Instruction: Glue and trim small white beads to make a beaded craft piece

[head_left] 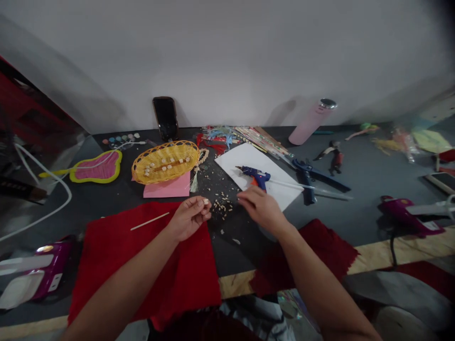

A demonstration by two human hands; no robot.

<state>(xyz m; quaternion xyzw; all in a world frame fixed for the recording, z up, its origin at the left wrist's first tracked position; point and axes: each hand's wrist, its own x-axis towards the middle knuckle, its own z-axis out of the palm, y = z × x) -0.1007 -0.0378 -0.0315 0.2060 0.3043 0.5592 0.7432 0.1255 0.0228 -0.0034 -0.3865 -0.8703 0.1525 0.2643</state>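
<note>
My left hand (190,218) is closed above the edge of a red cloth (185,265), pinching a small pale piece (205,201) between thumb and fingers. To its right, my right hand (263,208) has its fingers drawn together; whatever may be in them is too small to make out. Between the hands lies a scatter of short beige bits (222,204) on the dark table. A blue glue gun (258,175) rests on a white board (245,156), just beyond my right hand. On the red cloth, left of my left hand, lies a thin pale stick (149,221).
A yellow wicker basket (167,163) with small pale pieces sits on a pink box (167,189). Behind are a phone (166,118), wrapped sticks (256,137) and a pink bottle (313,122). Blue pliers (320,175) lie to the right. Purple devices (408,215) flank both sides.
</note>
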